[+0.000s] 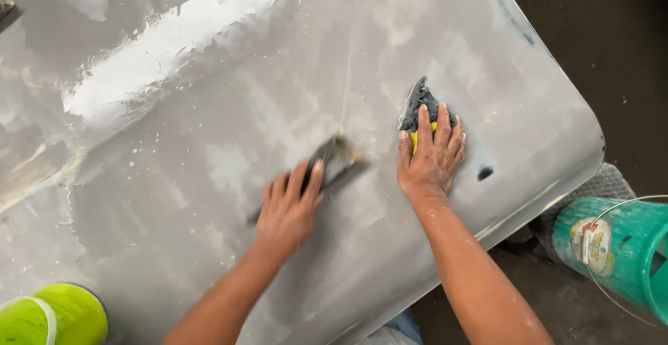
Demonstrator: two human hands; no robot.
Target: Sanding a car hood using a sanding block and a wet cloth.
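Left hand [287, 209] pressing flat on a dark sanding block [327, 164], fingers spread over the near end of it, the whole thing smeared with motion blur so the exact grip not really readable. Block lying at a slant, far end poking out past the fingertips, touching the panel.

Right hand [429, 156] just beside it to the right, palm down, fingers fairly close together, pinning a yellow sponge [415, 138] with a dark grey rag [420, 101] bunched over and sticking out beyond the fingertips. Both sitting on the surface, well apart from the block.

Under both hands: a big grey car panel [209, 178], looking wet, speckled with white droplets and pale patchy areas. Bright glare streak up and left of the left hand. Small dark spot [485, 173] just right of the right wrist, near the rounded edge.

Further out, off the panel to the right of the right forearm: green plastic bucket [619, 247] with a wire handle, sitting on dark floor [612, 39]. Down in the bottom-left corner, near the left elbow, a lime-green rounded container [52, 315], only partly in view.
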